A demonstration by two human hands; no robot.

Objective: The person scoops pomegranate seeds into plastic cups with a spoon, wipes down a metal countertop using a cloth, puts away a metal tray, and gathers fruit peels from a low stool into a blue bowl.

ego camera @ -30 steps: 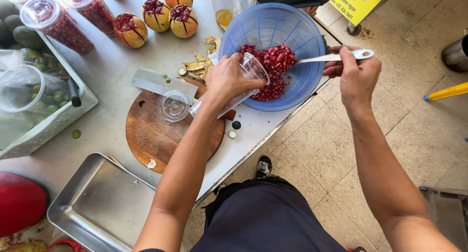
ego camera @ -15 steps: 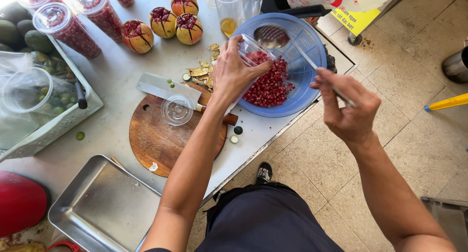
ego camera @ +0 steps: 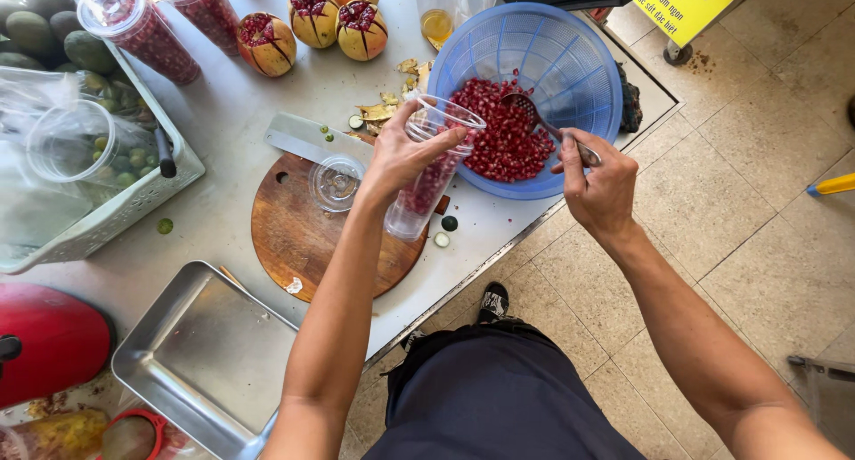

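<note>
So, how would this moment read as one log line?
left hand: holds clear plastic cup | right hand: metal spoon in red pomegranate seeds | round blue plastic colander

On the worktop (ego camera: 258,95) a chopping board (ego camera: 303,237) lies near the front edge, with a lid (ego camera: 337,182) on it and a knife (ego camera: 307,139) just behind. A metal tray (ego camera: 191,362) sits to its left, the strainer bowl (ego camera: 570,59) of seeds (ego camera: 508,139) to its right, and cut pomegranates (ego camera: 307,24) behind.
</note>
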